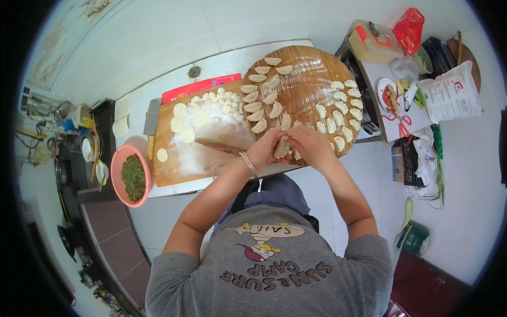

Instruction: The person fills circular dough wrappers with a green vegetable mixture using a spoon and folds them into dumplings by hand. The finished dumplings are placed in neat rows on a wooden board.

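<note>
Close in front of my body, both hands meet over the near edge of the round wooden board. My left hand, with bangles at the wrist, is closed around a dumpling from the left. From the right, my right hand has its fingers closed on the same dumpling's edge. Rows of folded dumplings lie on the left of the round board, and more dumplings on its right. A wooden rolling pin rests on the floured cutting board, left of my left hand.
Flat dough wrappers and small dough pieces lie on the cutting board. At its left edge is a cleaver; a pink bowl holds green filling. Right, a side table carries red scissors, a plate and a white sack.
</note>
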Action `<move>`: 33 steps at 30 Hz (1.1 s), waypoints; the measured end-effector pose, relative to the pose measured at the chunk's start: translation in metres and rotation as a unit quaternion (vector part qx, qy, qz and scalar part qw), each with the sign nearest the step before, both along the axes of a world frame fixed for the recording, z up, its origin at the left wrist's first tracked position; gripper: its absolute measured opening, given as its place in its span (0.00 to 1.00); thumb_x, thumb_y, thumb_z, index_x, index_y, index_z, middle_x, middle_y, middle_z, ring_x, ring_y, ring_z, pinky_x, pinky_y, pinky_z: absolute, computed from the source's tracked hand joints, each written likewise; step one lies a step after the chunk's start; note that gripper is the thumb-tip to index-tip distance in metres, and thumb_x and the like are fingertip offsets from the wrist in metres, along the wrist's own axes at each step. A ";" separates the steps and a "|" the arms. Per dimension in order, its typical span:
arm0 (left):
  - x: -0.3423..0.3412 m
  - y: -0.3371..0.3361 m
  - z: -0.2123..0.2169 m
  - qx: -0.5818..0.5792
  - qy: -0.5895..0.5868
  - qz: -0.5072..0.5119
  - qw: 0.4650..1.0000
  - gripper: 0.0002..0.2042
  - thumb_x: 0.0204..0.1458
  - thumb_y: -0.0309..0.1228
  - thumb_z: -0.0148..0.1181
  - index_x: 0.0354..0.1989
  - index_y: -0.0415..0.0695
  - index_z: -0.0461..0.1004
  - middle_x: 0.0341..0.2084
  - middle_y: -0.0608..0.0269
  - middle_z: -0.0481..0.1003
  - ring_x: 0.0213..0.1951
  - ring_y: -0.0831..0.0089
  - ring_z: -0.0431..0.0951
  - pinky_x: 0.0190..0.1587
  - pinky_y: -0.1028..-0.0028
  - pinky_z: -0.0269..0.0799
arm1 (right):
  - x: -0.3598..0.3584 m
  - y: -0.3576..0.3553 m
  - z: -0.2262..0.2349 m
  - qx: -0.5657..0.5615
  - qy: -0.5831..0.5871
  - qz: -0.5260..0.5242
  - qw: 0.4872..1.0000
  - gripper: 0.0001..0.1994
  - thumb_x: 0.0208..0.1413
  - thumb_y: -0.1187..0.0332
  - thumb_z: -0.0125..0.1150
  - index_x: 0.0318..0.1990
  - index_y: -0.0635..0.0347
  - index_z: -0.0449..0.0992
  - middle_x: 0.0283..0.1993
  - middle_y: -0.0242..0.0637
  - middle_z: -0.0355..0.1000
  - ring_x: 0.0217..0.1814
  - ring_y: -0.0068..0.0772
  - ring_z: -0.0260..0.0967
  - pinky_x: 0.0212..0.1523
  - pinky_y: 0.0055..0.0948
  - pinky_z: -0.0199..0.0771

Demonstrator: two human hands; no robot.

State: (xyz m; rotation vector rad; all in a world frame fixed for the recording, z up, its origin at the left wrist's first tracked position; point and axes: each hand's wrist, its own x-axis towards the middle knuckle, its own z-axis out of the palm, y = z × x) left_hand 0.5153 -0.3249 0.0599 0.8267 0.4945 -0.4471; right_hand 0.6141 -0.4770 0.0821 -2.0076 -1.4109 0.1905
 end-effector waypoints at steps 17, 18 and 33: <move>0.066 -0.030 -0.059 0.049 0.059 0.145 0.986 0.32 0.60 0.53 0.34 0.61 0.36 0.54 0.48 0.50 0.68 0.48 0.62 0.70 0.54 0.65 0.65 | 0.103 0.001 -0.096 -0.099 0.043 -0.254 0.961 0.12 0.43 0.71 0.61 0.38 0.63 0.73 0.33 0.49 0.72 0.36 0.50 0.71 0.36 0.42 0.71; 0.057 -0.022 -0.063 0.045 0.053 0.159 0.985 0.32 0.60 0.53 0.35 0.61 0.36 0.54 0.49 0.49 0.68 0.48 0.62 0.70 0.54 0.65 0.65 | 0.106 0.007 -0.101 -0.110 0.018 -0.247 0.963 0.13 0.43 0.71 0.61 0.38 0.63 0.72 0.34 0.49 0.72 0.37 0.50 0.71 0.37 0.43 0.71; -0.154 0.122 -0.158 0.284 0.244 0.444 0.814 0.26 0.55 0.49 0.48 0.51 0.38 0.66 0.38 0.53 0.74 0.35 0.66 0.75 0.38 0.69 0.72 | 0.036 0.104 -0.075 -0.013 -0.060 -0.108 0.992 0.14 0.46 0.65 0.63 0.40 0.60 0.74 0.39 0.44 0.71 0.43 0.47 0.68 0.44 0.40 0.68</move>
